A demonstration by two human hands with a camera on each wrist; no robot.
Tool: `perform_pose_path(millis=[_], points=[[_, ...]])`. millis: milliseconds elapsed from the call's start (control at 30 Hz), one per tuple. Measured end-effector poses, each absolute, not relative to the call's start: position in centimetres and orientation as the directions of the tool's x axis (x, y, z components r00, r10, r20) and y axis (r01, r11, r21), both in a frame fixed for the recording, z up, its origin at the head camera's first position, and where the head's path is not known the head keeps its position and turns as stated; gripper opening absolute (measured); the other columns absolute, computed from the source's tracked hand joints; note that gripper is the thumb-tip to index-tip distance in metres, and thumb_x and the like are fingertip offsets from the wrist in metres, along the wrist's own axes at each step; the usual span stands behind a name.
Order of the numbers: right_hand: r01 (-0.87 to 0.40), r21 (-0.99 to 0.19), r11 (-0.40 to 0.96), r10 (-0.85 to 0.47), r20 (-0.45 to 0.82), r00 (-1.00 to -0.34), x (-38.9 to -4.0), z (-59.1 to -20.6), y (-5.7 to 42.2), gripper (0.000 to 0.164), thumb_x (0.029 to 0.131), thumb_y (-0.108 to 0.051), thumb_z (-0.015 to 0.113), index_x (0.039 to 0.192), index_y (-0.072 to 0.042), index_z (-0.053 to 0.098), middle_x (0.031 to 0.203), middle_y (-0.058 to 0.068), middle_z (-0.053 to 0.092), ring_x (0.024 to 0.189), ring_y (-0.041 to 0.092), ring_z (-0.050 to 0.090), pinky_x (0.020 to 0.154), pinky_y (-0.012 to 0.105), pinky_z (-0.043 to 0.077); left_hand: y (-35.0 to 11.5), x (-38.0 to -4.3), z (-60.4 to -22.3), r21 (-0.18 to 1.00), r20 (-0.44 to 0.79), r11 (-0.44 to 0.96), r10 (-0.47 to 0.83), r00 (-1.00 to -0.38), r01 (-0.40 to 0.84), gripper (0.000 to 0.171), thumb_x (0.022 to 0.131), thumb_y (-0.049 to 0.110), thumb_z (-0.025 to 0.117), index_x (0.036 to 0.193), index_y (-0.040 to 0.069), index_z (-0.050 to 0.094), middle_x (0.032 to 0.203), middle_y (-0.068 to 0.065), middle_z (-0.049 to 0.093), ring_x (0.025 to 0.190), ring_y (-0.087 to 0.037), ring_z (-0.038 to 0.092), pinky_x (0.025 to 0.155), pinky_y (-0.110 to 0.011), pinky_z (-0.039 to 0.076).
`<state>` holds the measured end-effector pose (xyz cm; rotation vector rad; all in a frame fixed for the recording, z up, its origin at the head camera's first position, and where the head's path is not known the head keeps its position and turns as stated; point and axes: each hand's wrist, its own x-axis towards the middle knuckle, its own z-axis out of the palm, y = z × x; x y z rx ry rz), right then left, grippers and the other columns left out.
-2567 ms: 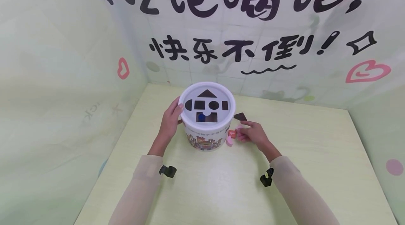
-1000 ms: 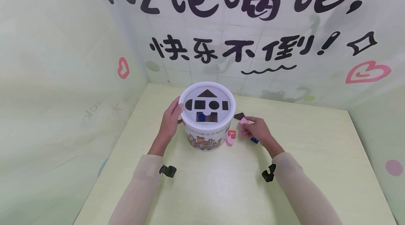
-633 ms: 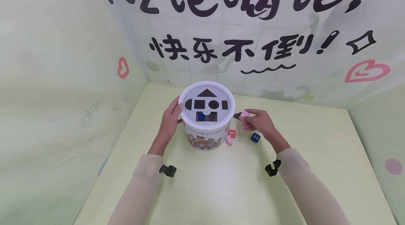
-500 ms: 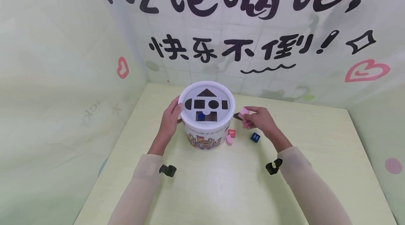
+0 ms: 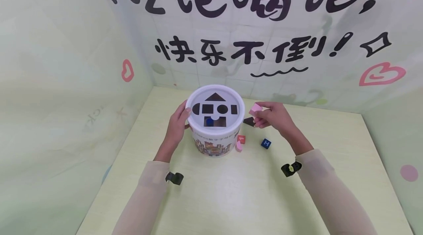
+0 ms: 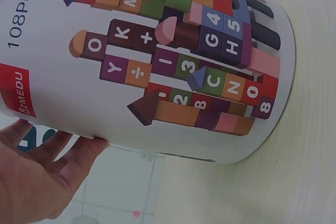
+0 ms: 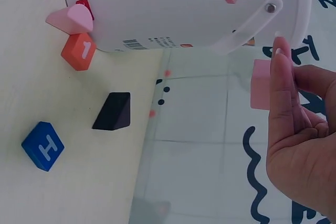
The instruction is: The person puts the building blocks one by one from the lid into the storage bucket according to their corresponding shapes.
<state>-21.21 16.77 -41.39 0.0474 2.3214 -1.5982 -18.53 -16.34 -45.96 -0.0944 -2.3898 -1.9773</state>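
A white bucket printed with toy blocks stands on the table, its white lid cut with a triangle, a square, a circle and other holes. My left hand holds the bucket's left side, thumb over the lid rim; in the left wrist view its fingertips lie against the wall. Right of the lid, raised off the table, my right hand pinches a pink block between thumb and fingers. The right wrist view shows that pink block partly hidden behind the fingers.
At the bucket's right foot lie a red block marked 1 and a pink half-round block. Farther right are a blue H block and a dark wedge-shaped block. A printed cloth wall rises behind the table.
My right hand has lifted the pink block from beside the bucket, up and away toward the lid's height. The blue H block has come into sight. My left hand has stayed on the bucket.
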Motion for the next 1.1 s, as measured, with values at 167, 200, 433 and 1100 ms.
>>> perform_pose_path(millis=[167,200,433,1100], points=[[0.192,-0.907,0.375,-0.164,-0.269,-0.949,-21.2,-40.3,17.0,0.055,0.092,-0.020,0.068,0.140,-0.002,0.050,0.083,0.015,0.071,0.067,0.021,0.070,0.073,0.040,0.062,-16.4,-18.6,-46.0,0.982,0.071,0.175,0.024,-0.997,0.074,0.051,0.101,0.043,0.044,0.148,0.023,0.043,0.139,-0.009,0.053,0.116,-0.030,0.058,0.088,-0.051,0.056],[0.192,-0.908,0.373,-0.167,-0.269,-0.949,-21.1,-40.0,17.0,0.055,0.092,-0.020,0.068,0.140,-0.002,0.050,0.082,0.015,0.071,0.068,0.021,0.071,0.073,0.041,0.062,-16.4,-18.5,-46.0,0.982,0.073,0.175,0.024,-0.997,0.076,0.051,0.101,0.043,0.044,0.148,0.023,0.042,0.140,-0.010,0.053,0.116,-0.030,0.058,0.088,-0.051,0.056],[0.177,-0.912,0.369,-0.180,-0.257,-0.950,-21.1,-38.7,16.8,0.054,0.091,-0.019,0.068,0.139,-0.002,0.051,0.081,0.014,0.070,0.067,0.022,0.071,0.071,0.040,0.062,-16.4,-18.5,-46.0,0.982,0.065,0.177,0.026,-0.998,0.068,0.050,0.102,0.041,0.044,0.149,0.024,0.042,0.140,-0.011,0.053,0.116,-0.032,0.058,0.089,-0.051,0.055],[0.123,-0.924,0.361,-0.255,-0.225,-0.940,-21.2,-36.2,14.0,0.050,0.090,-0.017,0.070,0.136,-0.005,0.055,0.081,0.018,0.070,0.065,0.022,0.070,0.071,0.042,0.062,-16.3,-18.5,-46.0,0.980,0.074,0.185,0.023,-0.997,0.077,0.052,0.101,0.044,0.043,0.149,0.022,0.041,0.139,-0.016,0.052,0.115,-0.031,0.058,0.088,-0.053,0.055]])
